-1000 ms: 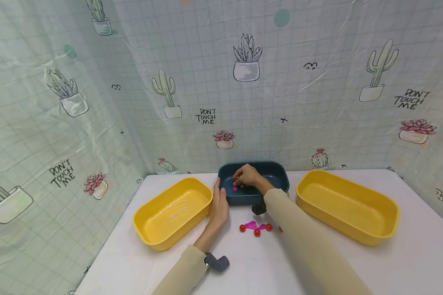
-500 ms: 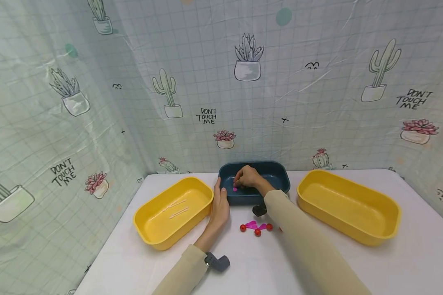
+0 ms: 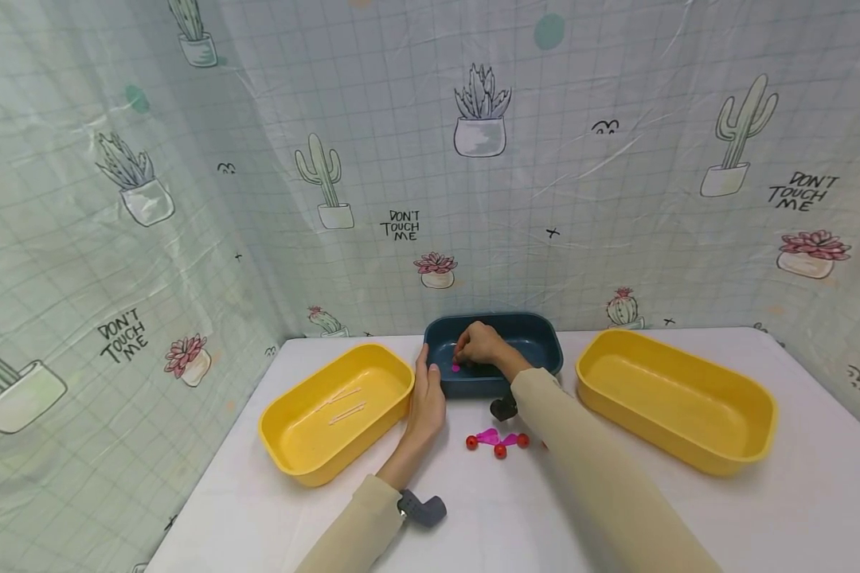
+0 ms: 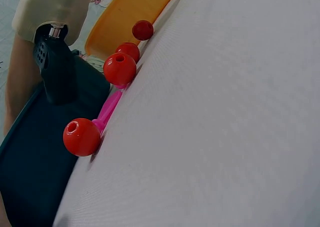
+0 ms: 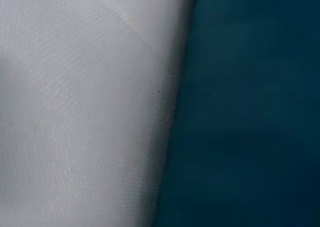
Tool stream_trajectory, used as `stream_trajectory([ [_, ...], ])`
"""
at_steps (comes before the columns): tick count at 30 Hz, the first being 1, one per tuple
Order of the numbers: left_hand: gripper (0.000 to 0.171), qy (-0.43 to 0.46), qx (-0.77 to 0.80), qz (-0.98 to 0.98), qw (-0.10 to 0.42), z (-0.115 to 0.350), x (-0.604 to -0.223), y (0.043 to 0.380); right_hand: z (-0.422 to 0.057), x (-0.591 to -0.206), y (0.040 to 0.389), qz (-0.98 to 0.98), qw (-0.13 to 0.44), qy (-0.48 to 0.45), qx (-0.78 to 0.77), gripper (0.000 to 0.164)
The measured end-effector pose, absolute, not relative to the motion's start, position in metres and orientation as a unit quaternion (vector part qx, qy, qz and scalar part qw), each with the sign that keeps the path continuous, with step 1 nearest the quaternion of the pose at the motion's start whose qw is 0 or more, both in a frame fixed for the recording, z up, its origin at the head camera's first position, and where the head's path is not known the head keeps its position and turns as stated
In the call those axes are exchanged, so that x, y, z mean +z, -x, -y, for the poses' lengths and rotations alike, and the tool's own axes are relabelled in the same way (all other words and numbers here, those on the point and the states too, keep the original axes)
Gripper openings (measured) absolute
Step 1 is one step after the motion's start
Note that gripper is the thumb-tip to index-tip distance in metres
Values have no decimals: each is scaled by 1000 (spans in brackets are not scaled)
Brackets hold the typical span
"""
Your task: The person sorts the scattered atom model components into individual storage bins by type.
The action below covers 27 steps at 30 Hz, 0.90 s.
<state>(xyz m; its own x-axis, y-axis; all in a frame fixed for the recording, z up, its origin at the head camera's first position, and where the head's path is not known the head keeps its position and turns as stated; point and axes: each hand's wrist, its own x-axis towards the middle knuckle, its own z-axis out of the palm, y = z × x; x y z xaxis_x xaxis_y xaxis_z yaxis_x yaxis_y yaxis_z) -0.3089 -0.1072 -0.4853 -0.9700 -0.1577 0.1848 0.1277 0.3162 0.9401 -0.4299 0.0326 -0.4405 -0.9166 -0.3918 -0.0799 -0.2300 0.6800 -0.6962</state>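
Handling step, I judge: right hand (image 3: 482,344) pinching a small magenta plastic piece (image 3: 455,368) low inside the dark-teal rectangular plastic bin (image 3: 473,388), straight-fingered left hand (image 3: 426,400) bracing its end; next calls for careful release or lift.

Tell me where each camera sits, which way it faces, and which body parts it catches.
Head: worn on the head, facing forward and down at the blue tub; left hand, right hand and both sleeves show.
Left wrist: on the left wrist, facing across the table past red beads; the right sleeve and forearm show.
Right wrist: on the right wrist, facing the table and blue tub up close; no hand shows.
Shared: head and left wrist views both show red beads, the blue tub and a yellow tub.
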Motion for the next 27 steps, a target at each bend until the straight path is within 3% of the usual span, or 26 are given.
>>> stream_trajectory([
  [10, 54, -14, -583, 804, 119, 105, -486, 308, -42, -437, 431, -900, 132, 165, -382, 9],
  [17, 53, -14, -586, 801, 119, 106, -484, 308, -49, -426, 422, -905, 99, 162, -380, 15],
  [27, 54, -12, -585, 802, 123, 107, -483, 309, -63, -403, 404, -880, 54, 243, -405, 17],
])
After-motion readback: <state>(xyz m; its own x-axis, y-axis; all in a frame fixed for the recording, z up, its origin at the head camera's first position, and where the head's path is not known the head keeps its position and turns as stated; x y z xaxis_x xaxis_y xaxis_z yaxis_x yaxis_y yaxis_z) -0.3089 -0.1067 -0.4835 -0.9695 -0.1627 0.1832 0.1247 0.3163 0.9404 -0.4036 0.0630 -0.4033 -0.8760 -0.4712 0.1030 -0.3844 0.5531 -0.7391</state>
